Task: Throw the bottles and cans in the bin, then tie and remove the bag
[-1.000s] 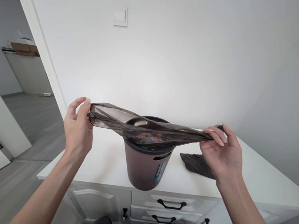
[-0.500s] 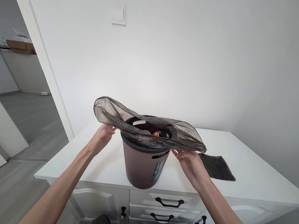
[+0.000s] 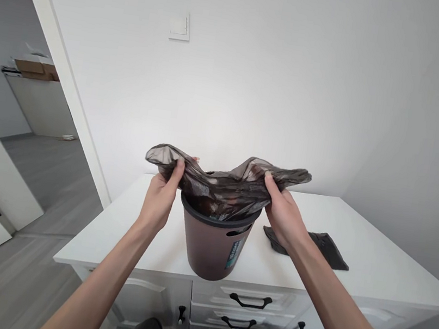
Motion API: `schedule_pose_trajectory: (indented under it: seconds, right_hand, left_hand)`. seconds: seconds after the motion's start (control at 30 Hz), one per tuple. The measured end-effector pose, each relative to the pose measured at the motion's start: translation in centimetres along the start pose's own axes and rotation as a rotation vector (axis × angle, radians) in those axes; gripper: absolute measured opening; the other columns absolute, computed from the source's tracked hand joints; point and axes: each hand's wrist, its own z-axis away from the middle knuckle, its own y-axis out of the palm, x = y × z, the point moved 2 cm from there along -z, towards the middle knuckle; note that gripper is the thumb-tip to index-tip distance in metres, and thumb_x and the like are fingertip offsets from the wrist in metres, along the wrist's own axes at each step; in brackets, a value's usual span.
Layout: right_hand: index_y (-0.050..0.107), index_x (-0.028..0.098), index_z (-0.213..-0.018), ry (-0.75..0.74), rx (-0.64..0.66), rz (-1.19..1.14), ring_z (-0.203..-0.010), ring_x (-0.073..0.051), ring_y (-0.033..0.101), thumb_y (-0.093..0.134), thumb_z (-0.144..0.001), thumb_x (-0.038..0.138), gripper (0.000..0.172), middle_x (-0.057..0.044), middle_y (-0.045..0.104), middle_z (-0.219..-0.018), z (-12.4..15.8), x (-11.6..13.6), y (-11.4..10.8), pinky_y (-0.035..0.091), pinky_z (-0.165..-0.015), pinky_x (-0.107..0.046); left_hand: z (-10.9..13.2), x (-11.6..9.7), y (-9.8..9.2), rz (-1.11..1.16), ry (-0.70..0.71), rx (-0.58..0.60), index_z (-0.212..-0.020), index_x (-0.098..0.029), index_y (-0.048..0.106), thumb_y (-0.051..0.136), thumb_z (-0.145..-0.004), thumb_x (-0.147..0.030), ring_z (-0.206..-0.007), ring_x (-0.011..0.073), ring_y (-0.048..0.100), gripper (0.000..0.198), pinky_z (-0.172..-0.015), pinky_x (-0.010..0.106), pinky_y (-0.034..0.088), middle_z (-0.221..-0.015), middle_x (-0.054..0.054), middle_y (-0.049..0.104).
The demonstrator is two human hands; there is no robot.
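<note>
A brownish-mauve trash can (image 3: 207,248) with a dark rim and a teal label stands upright near the front of the white cabinet top. Out of its mouth rises a thin, dark see-through garbage bag (image 3: 227,192), its upper edges gathered above the rim. My left hand (image 3: 162,194) grips the bag at the left, thumb on top. At the right, my right hand (image 3: 282,209) pinches the bag likewise between thumb and fingers. The bag now covers what lies inside the can, so the contents are mostly hidden.
A folded dark plastic bag (image 3: 328,250) lies on the white cabinet (image 3: 378,260), right of the can. Behind rises a wall with a light switch (image 3: 180,26). Black drawer handles (image 3: 251,301) stick out below the front edge. A doorway opens at the left.
Both hands have risen from beneath the bag's spread edges and closed on it. The bag's opening has been drawn together, covering the contents that showed before.
</note>
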Motion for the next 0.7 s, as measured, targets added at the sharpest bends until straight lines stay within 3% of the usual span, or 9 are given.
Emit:
schedule_pose_trajectory:
  seconds: [0.17,0.27,0.37,0.43,0.5,0.57,0.63,0.7]
  right_hand:
    - [0.075,0.024,-0.115,-0.053,-0.03,-0.294,-0.132,-0.025,0.063,0.073,-0.091,0.056,0.041,-0.005,0.075,-0.127,-0.3,2.2,1.3,0.053,-0.114,-0.04]
    - [0.074,0.025,-0.103,-0.045,-0.01,-0.451,-0.112,-0.022,0.072,0.074,-0.092,0.048,0.026,-0.003,0.078,-0.107,-0.3,3.1,1.7,0.06,-0.102,-0.039]
    - [0.068,0.026,-0.094,-0.027,0.002,-0.543,-0.078,-0.015,0.071,0.072,-0.093,0.037,0.012,0.005,0.067,-0.076,-0.6,3.6,1.7,0.062,-0.093,-0.034]
    - [0.063,0.026,-0.092,-0.024,0.045,-0.566,-0.056,-0.009,0.056,0.071,-0.094,0.03,0.009,0.01,0.048,-0.06,-0.8,3.9,1.6,0.062,-0.082,-0.027]
    - [0.06,0.027,-0.092,-0.032,0.078,-0.531,-0.046,-0.007,0.041,0.071,-0.092,0.026,0.011,0.012,0.033,-0.057,-1.0,4.2,1.6,0.057,-0.064,-0.019]
    - [0.059,0.027,-0.094,-0.053,0.076,-0.431,-0.044,-0.007,0.032,0.074,-0.091,0.032,0.016,0.012,0.029,-0.059,-1.2,4.3,1.7,0.042,-0.045,-0.016]
    - [0.058,0.027,-0.095,-0.076,0.047,-0.301,-0.045,-0.007,0.028,0.075,-0.089,0.044,0.025,0.011,0.03,-0.061,-1.4,4.3,2.2,0.028,-0.038,-0.016]
    - [0.056,0.027,-0.093,-0.055,0.022,-0.194,-0.045,-0.007,0.026,0.073,-0.088,0.054,0.033,0.01,0.029,-0.062,-1.6,4.5,3.0,0.022,-0.036,-0.019]
  left_hand:
    - [0.1,-1.0,-0.1,0.315,0.016,-0.052,-0.107,-0.018,0.072,0.069,-0.096,-0.049,-0.133,0.0269,0.062,0.033,-0.117,0.042,0.046,-0.135,0.012,0.072]
    - [0.1,-1.3,-0.1,0.49,-0.064,-0.058,-0.097,-0.021,0.064,0.069,-0.098,-0.044,-0.123,0.024,0.069,0.023,-0.113,0.043,0.051,-0.119,0.008,0.076]
    - [-0.1,-1.3,-0.3,0.636,-0.138,-0.074,-0.093,-0.022,0.06,0.068,-0.099,-0.038,-0.088,0.0152,0.073,0.019,-0.105,0.038,0.055,-0.076,-0.003,0.065]
    - [-0.2,-1.3,-0.6,0.707,-0.149,-0.069,-0.094,-0.022,0.059,0.066,-0.101,-0.034,-0.061,0.0085,0.059,0.016,-0.093,0.031,0.058,-0.061,-0.009,0.044]
    - [-0.2,-1.5,-0.8,0.737,-0.143,-0.075,-0.094,-0.02,0.059,0.061,-0.104,-0.031,-0.051,0.0058,0.042,0.015,-0.078,0.024,0.056,-0.06,-0.01,0.033]
    - [0.0,-1.8,-0.9,0.714,-0.129,-0.084,-0.093,-0.019,0.058,0.058,-0.105,-0.03,-0.05,0.0058,0.034,0.017,-0.063,0.019,0.05,-0.062,-0.009,0.029]
    - [0.3,-2.3,-0.7,0.628,-0.099,-0.064,-0.09,-0.019,0.059,0.059,-0.105,-0.033,-0.052,0.0071,0.031,0.02,-0.055,0.019,0.042,-0.064,-0.008,0.026]
    - [0.8,-2.9,-0.4,0.478,-0.056,-0.026,-0.087,-0.019,0.061,0.061,-0.103,-0.036,-0.054,0.0089,0.03,0.024,-0.053,0.02,0.038,-0.066,-0.007,0.025]
